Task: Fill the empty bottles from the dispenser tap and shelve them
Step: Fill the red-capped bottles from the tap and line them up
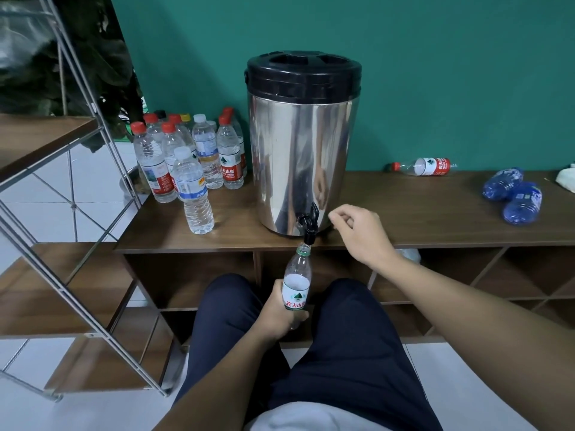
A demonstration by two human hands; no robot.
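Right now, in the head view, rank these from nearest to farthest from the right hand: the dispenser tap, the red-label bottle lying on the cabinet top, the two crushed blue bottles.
1. Dispenser tap, just left of the right hand.
2. Red-label bottle, lying by the wall, behind and to the right.
3. Crushed blue bottles, far right on the cabinet top.

bare counter (420, 209) right of dispenser (303, 157), bottle cluster (189, 157) crowding left, crushed bottles (513, 197) far right
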